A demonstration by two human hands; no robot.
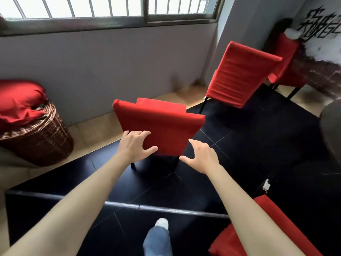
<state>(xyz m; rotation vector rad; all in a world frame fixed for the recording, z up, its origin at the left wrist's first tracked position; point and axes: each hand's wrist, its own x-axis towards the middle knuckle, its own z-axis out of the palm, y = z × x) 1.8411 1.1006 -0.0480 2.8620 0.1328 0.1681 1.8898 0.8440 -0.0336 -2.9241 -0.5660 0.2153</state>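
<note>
Red-covered chair (162,126) stands straight ahead; left hand (135,145), fingers spread, rests on its back, nearer than the open, empty right hand (202,154) hovering beside.

The back of the chair (160,126) hides its seat and most of its legs (only two dark feet show). You cannot tell whether your right hand (202,156) touches its cover. The left edge cuts the wicker basket (36,141), the bottom edge the near-right red chair (267,228). The far-right wall lettering (321,21) is blurred and cropped; the white thing (266,185) at near right is too small to name.
</note>
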